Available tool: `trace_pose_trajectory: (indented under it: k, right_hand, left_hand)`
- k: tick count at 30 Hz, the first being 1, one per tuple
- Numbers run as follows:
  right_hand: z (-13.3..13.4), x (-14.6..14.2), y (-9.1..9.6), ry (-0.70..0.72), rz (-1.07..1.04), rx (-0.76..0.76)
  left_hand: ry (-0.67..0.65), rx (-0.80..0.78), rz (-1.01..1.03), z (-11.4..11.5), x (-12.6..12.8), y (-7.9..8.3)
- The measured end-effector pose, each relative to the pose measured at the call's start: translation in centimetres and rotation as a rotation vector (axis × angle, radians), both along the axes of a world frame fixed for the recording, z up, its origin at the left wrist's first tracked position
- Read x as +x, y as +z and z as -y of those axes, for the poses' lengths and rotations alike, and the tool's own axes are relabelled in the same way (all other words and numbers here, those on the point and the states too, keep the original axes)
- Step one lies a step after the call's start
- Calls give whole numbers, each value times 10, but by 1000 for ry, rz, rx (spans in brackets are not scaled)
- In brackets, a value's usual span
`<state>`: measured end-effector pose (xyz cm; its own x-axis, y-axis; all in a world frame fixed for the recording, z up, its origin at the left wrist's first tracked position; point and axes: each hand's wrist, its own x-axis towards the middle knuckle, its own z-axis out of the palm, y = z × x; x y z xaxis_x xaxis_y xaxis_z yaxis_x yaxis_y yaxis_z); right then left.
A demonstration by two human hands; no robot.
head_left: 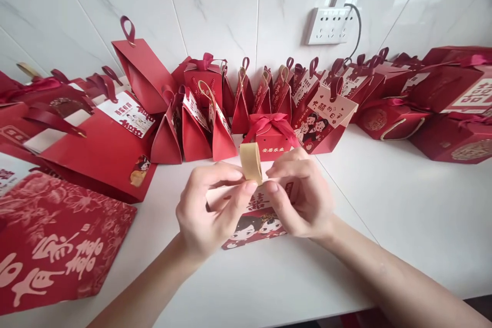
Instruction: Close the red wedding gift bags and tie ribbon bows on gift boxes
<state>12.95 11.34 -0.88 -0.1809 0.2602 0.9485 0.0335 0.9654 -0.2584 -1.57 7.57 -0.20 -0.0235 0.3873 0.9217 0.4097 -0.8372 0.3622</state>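
Floral package (73, 238): cut off, lower left.
Cartoon box (259, 228): partly covered, centre.
Stacked boxes (451, 136): cut off, right edge.

gold ribbon (250, 161), grey-veined white tiles (219, 0)

Left forearm (148, 279) and right forearm (384, 271) are totally bare as far as I can see from here, kinda slim, narrowing toward the wrists (325, 233). Left hand (209, 205) and right hand (309, 195) are bare too, slender-ish fingers (209, 177), thumbnails (251, 186) short and rounded lol.
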Motion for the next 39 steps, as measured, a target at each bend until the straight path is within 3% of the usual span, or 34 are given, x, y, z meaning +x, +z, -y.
trace_pose_trajectory:
  k: [4, 12, 19, 27, 33, 39]
  right_hand:
    - [0, 2, 0, -19, 51, 57]
    - [0, 5, 0, -107, 103, 128]
    - [-1, 4, 0, -89, 79, 134]
    - [-2, 3, -1, -97, 65, 151]
    - [-1, 3, -2, -121, 69, 133]
    - [1, 3, 0, -55, 41, 13]
  left_hand:
    - [9, 4, -126, 3, -6, 3]
    - [-12, -132, -113, 10, -7, 2]
    - [51, -76, -152, 9, -9, 0]
    - [29, -66, -162, 7, -9, 1]
    - [6, -83, -143, 7, -9, 1]
    - [-18, -96, -99, 6, -8, -2]
